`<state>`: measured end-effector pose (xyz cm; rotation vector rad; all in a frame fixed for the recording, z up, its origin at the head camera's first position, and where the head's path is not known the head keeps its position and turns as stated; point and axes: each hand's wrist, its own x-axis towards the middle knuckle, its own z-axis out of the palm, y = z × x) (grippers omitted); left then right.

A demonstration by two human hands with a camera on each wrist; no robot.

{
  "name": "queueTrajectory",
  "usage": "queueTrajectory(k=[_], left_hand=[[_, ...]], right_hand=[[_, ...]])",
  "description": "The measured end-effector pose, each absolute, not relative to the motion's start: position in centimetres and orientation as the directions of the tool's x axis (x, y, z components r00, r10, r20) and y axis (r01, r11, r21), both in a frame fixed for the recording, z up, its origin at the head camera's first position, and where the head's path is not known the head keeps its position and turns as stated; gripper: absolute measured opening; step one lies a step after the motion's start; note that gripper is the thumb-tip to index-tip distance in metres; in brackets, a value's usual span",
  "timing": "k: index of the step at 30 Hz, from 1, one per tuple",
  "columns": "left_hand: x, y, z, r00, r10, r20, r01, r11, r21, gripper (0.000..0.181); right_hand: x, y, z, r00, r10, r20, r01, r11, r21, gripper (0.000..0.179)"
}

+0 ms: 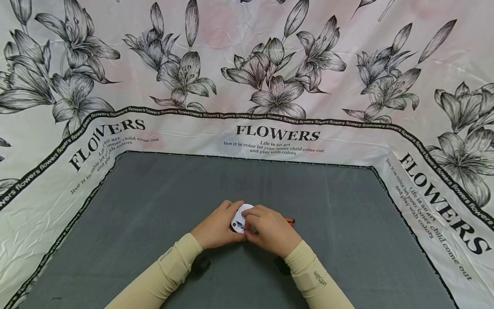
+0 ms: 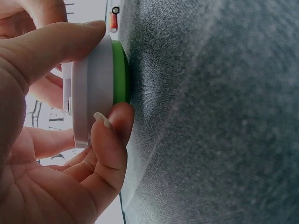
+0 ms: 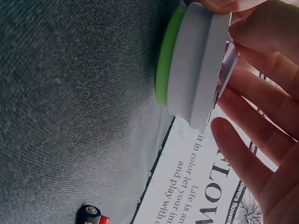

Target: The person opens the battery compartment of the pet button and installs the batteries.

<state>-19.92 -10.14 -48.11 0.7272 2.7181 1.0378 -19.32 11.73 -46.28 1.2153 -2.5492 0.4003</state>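
A round white device point(image 1: 239, 218) with small holes in its upper face stands low over the grey cloth. Its green side point(image 2: 121, 72) faces down, at or just above the cloth; contact is hard to tell. My left hand point(image 1: 219, 226) grips the rim between thumb and fingers. A thin white flap point(image 3: 227, 66) sticks out at a slant from the upper face, beside an opening with metal parts. At that flap, my right hand point(image 1: 270, 227) pinches with thumb and forefinger, its other fingers spread. Part of the opening is hidden behind the right fingers.
Batteries, red and black point(image 1: 290, 221), lie on the cloth just past the right hand. The grey cloth point(image 1: 247, 180) is bordered by white printed fabric point(image 1: 270, 141) with flowers and lettering. Dark pieces show under both wrists.
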Motion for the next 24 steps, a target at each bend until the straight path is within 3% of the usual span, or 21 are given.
queueTrajectory(k=[11,24], left_hand=[[-19.9,-10.2,-48.1,-0.872,0.487,0.037,0.384,0.636,0.670,0.093],[-19.8,-10.2,-47.9,-0.877,0.480,0.033,0.372,0.634,0.678,0.094]], right_hand=[[-19.1,11.4,-46.5,-0.660,-0.650,0.377,-0.738,0.655,-0.163,0.021],[-19.0,10.7,-47.1,-0.661,-0.571,0.487,-0.690,0.717,-0.095,0.018]])
